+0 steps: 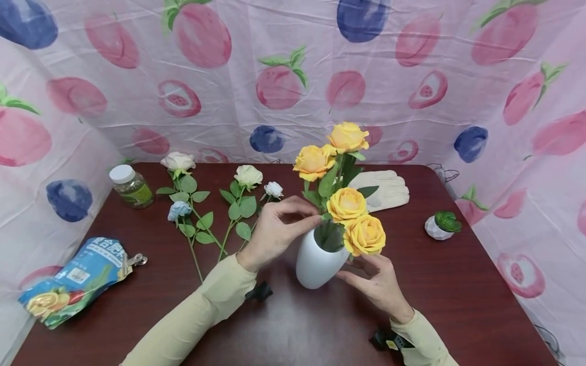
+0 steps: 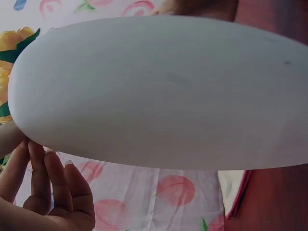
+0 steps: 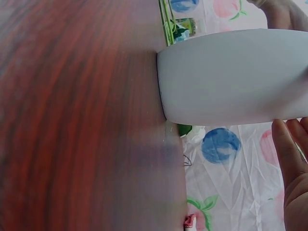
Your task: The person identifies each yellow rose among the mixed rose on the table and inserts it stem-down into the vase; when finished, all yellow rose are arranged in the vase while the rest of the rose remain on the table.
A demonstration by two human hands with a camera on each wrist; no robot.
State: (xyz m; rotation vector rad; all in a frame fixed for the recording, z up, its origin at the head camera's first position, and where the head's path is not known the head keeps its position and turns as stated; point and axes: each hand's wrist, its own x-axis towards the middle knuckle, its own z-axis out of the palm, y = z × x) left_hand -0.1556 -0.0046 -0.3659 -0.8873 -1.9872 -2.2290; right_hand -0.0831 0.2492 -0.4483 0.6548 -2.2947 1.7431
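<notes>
A white vase (image 1: pixel 318 264) stands upright on the table, holding several yellow roses (image 1: pixel 347 204) with green leaves. My left hand (image 1: pixel 279 229) is at the left of its mouth, thumb and fingertips brought together right at the rim beside the stems. In the left wrist view the vase (image 2: pixel 159 96) fills most of the picture, and the fingers (image 2: pixel 57 180) meet the thumb at its rim end. On the other side, my right hand (image 1: pixel 377 284) rests its fairly straight fingertips on the vase's side, below the lowest rose. The right wrist view shows those fingers (image 3: pixel 288 156) against the wall.
White roses (image 1: pixel 248 176) and a pale blue flower (image 1: pixel 179 210) lie to the left on long stems. Farther left are a lidded jar (image 1: pixel 133 188) and a blue pouch (image 1: pixel 82 279) with a clip. White gloves (image 1: pixel 382 188) lie behind the vase; a small potted succulent (image 1: pixel 441 225) stands right.
</notes>
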